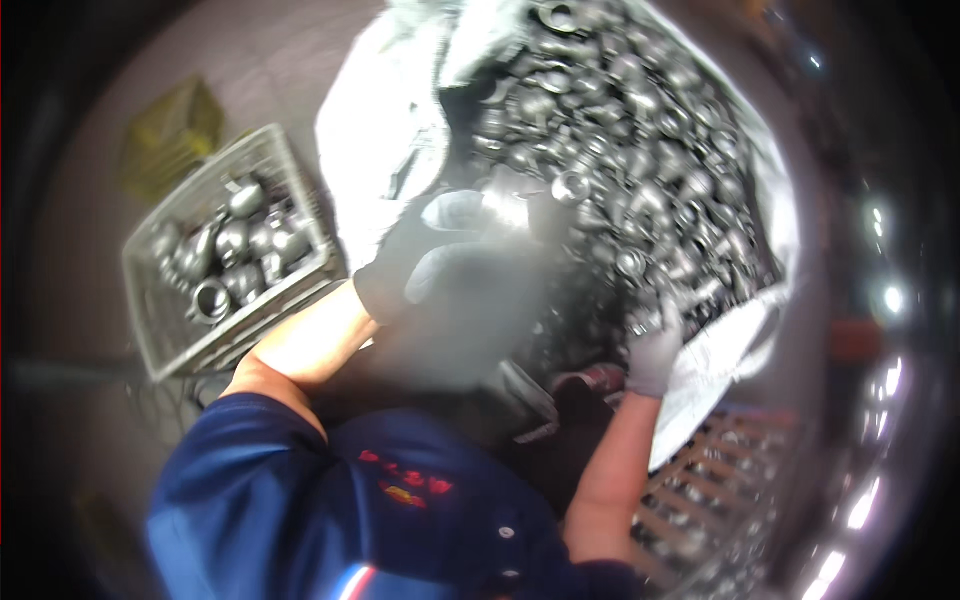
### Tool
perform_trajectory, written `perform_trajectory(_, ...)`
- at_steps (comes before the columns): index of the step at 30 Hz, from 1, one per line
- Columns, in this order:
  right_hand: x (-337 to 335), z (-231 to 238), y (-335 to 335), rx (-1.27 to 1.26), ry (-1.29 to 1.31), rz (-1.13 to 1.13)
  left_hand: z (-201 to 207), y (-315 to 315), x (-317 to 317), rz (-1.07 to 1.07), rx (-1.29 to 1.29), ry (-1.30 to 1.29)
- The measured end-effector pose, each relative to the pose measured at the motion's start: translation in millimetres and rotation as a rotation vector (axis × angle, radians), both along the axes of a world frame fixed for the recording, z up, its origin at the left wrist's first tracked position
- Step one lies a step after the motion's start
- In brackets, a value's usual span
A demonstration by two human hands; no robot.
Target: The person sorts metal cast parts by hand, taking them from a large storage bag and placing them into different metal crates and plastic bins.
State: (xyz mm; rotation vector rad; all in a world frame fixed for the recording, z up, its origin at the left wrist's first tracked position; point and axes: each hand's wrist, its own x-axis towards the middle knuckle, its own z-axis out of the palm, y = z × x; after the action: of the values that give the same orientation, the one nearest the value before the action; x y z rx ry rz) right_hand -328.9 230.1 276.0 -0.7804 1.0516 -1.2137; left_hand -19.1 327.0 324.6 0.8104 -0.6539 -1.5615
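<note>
My left hand [415,250], in a dark glove with pale finger parts, reaches over the left edge of a big heap of metal fittings [640,150]. Its fingers seem closed around a shiny metal fitting [508,198], blurred by motion. A grey smear below it hides part of the scene. Down at the near right side of the heap is my right hand [655,355], in a pale grey glove, touching the pieces. Its fingertips blend in with the metal, so their grip is unclear. The heap lies in a large white woven bag [385,110] with its mouth spread wide.
On the left stands a grey plastic crate [285,165] holding several larger, rounded metal fittings [235,240]. Behind it is a yellow container [172,135]. A brownish slatted crate [700,490] with small metal pieces showing through sits at the lower right, beside the bag's folded edge.
</note>
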Motion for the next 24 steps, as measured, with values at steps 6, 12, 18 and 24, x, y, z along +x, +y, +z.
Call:
perform_trajectory(6, -8.3, -8.6, -2.0, 0.072, -0.055, -0.02, 21.4, 44.9, 51.9, 0.252, -0.087, 0.21)
perform_trajectory(12, -10.9, -10.5, -1.4, 0.076, -0.051, 0.006, -12.8, 65.0, 147.1, 0.845, 0.096, -0.378)
perform_trajectory(18, 21.0, -4.8, 1.9, 0.1, -0.013, 0.08, -142.5, 131.2, 340.2, 0.799, 0.084, -1.905)
perform_trajectory(24, 13.2, -2.4, 3.5, 0.112, 0.067, 0.046, -94.1, 59.5, 227.1, 0.884, 0.077, -1.097)
